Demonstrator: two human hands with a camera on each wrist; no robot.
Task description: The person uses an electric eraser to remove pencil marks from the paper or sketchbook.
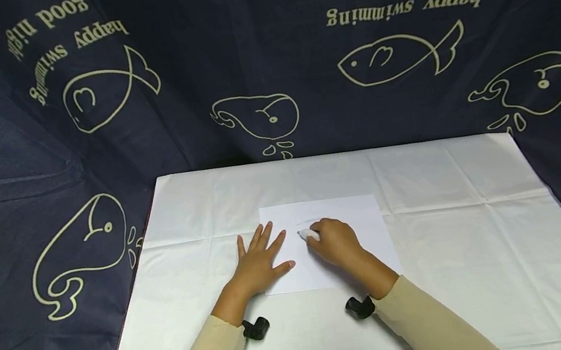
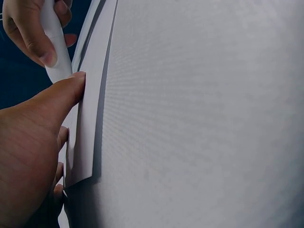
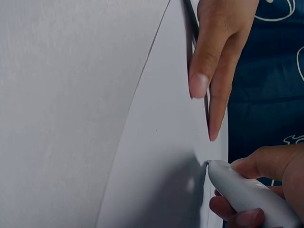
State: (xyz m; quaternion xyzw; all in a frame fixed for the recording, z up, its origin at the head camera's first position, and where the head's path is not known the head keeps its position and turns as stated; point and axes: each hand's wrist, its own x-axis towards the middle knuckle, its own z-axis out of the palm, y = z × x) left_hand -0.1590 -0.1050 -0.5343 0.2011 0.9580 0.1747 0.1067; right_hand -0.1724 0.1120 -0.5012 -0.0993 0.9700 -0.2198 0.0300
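Observation:
A sheet of white paper [image 1: 361, 266] lies on the white-covered table, with a faint grey line [image 1: 306, 222] on its upper part. My left hand [image 1: 258, 267] rests on the left side of the sheet, fingers spread; in the left wrist view its thumb [image 2: 71, 90] lies along the paper. My right hand [image 1: 336, 241] grips a thick white pen-like tool [image 3: 247, 190] with a small dark tip. That tip points left and is right at the paper's surface, just below the line. The right fingers hide the tool's rear part in the head view.
A creased white cloth [image 1: 466, 268] covers the table. Behind it and at the left hangs a dark blue curtain [image 1: 317, 126] printed with fish and whales. Black wrist cameras [image 1: 256, 328] sit at both sleeve cuffs, close over the table.

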